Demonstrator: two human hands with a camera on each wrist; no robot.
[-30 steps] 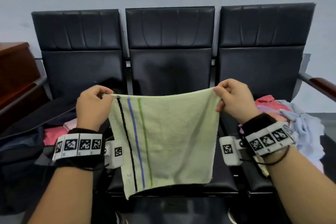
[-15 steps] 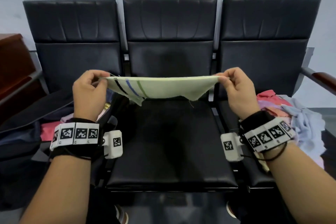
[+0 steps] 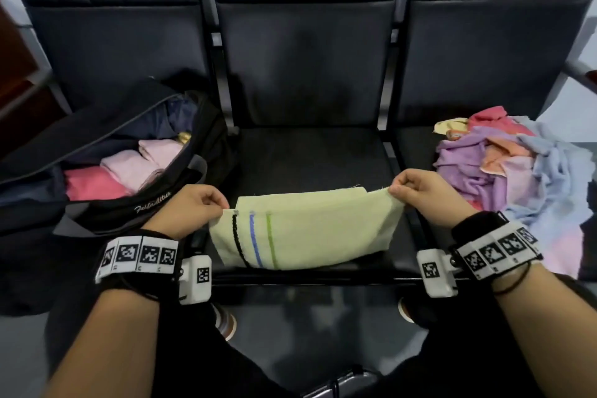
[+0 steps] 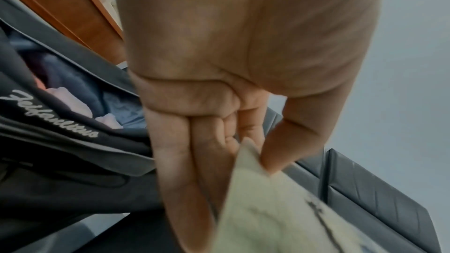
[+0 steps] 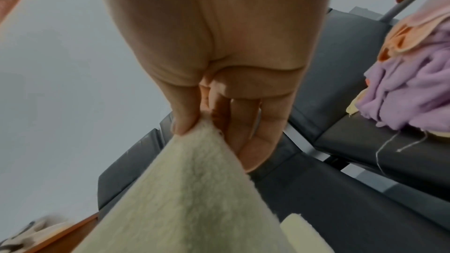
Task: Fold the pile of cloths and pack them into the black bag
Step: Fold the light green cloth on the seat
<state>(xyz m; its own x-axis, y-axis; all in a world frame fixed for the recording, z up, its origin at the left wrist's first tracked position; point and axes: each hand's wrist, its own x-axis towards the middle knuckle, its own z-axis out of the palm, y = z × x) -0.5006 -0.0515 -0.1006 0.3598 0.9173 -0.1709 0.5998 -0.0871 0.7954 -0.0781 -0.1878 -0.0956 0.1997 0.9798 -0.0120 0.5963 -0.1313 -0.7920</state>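
A pale green cloth (image 3: 310,229) with black, blue and green stripes lies folded in half on the front of the middle seat (image 3: 310,158). My left hand (image 3: 190,203) pinches its upper left corner between thumb and fingers (image 4: 258,153). At the upper right corner my right hand (image 3: 420,191) pinches the cloth (image 5: 194,189) the same way. The black bag (image 3: 106,203) stands unzipped on the left seat, with folded pink cloths (image 3: 129,168) inside. A loose pile of cloths (image 3: 510,165), purple, orange, pink and blue, sits on the right seat.
Three black chair backs (image 3: 307,42) rise behind the seats. A wooden cabinet (image 3: 19,74) stands at the far left. A chair armrest (image 3: 581,71) juts out at the far right. My feet (image 3: 226,323) show on the dark floor below the seat edge.
Both hands came down from chest height, and the cloth that hung open was swung forward and laid folded in half on the middle seat. The camera tilted down.
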